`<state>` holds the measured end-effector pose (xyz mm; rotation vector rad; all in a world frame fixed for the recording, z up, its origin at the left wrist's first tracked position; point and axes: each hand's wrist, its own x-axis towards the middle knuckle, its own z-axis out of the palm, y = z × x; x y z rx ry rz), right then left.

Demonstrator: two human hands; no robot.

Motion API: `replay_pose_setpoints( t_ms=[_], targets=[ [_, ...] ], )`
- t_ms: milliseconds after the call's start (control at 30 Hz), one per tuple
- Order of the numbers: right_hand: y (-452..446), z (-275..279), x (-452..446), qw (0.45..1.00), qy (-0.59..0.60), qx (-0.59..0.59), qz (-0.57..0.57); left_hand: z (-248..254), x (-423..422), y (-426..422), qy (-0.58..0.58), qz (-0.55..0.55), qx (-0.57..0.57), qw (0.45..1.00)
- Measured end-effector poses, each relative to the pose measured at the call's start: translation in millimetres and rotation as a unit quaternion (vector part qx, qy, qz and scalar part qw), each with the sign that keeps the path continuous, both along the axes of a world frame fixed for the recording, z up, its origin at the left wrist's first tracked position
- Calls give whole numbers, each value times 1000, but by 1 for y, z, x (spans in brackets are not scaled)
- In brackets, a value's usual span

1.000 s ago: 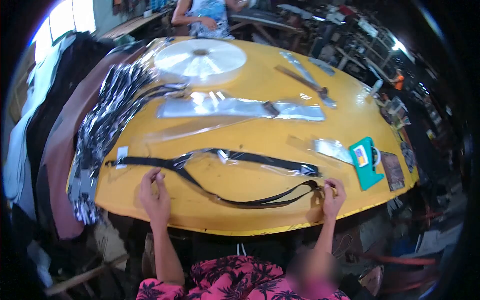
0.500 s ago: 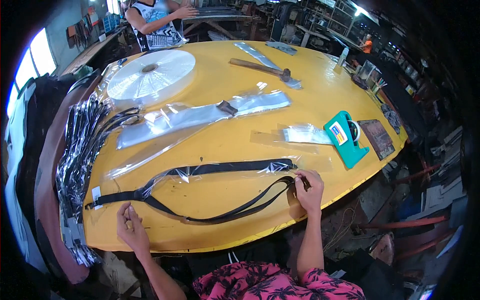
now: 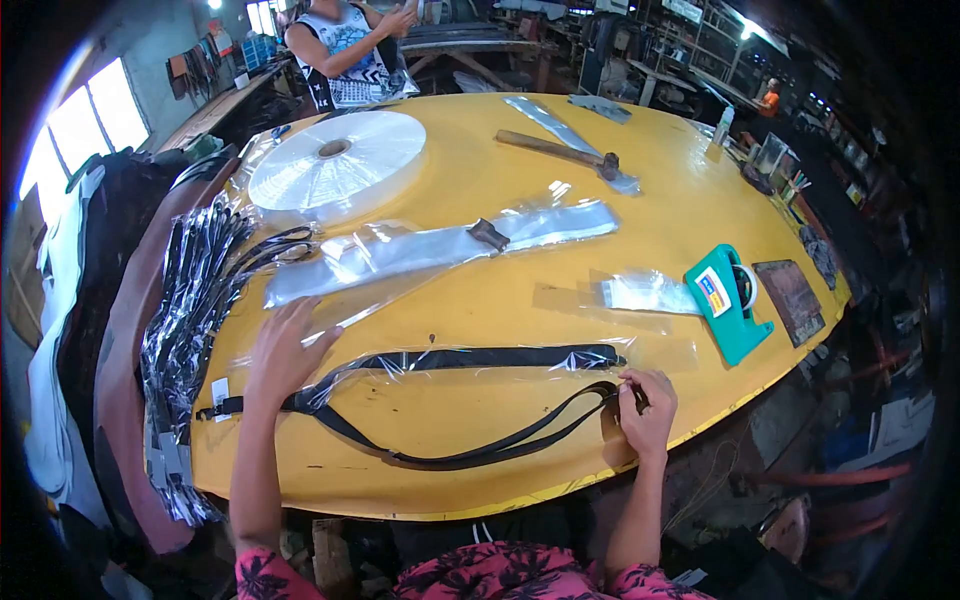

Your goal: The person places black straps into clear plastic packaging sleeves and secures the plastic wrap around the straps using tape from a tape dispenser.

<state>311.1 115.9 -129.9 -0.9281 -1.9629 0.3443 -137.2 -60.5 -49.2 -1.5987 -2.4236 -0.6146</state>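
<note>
A long black strap [image 3: 490,357] lies across the near part of the yellow table, its upper length inside a clear plastic sleeve [image 3: 400,372]. Its bare lower length [image 3: 430,462] curves toward my right hand [image 3: 648,408]. That hand is closed in a pinch at the strap's right end; the fingers partly hide the grip. My left hand [image 3: 288,352] is open, fingers spread, above the strap's left part and just below a pile of flat clear plastic sleeves [image 3: 400,252]. A white tag [image 3: 220,398] sits by the strap's left end.
Bundled wrapped straps [image 3: 190,300] hang over the left edge of the table [image 3: 450,500]. Farther back are a plastic roll [image 3: 300,185] and a hammer [image 3: 550,147]. On the right stands a green tape dispenser [image 3: 730,310]. Another person [image 3: 345,55] stands across the table.
My left hand has moved up and away from me, from the table's near edge to over the strap's left part, its fingers spreading. My right hand stays at the strap's right end. The view has shifted slightly.
</note>
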Motion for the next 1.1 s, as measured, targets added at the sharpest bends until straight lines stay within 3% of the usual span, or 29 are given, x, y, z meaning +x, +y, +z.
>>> replay_pose_setpoints(
  t_ms=[133,200,267,433,500,567,867,1100],
  targets=[
    [-2,-6,5,998,58,-32,-20,-34,-22,27,27,1,-168,985],
    [5,-3,4,995,92,-36,-20,-32,-16,31,16,4,-169,985],
    [4,8,2,991,117,-62,-15,-44,-18,30,49,-13,-136,989],
    [20,75,-55,996,55,9,68,-42,-15,30,78,-65,-103,990],
    [33,94,-80,995,15,14,93,-42,-16,28,114,-108,8,988],
    [39,103,-100,993,-23,19,115,-37,-13,26,94,-112,34,989],
    [30,90,-156,977,-107,-17,181,-12,-16,13,133,-92,171,972],
    [45,93,-156,968,-210,-47,125,3,-15,3,150,-80,251,953]
  ],
)
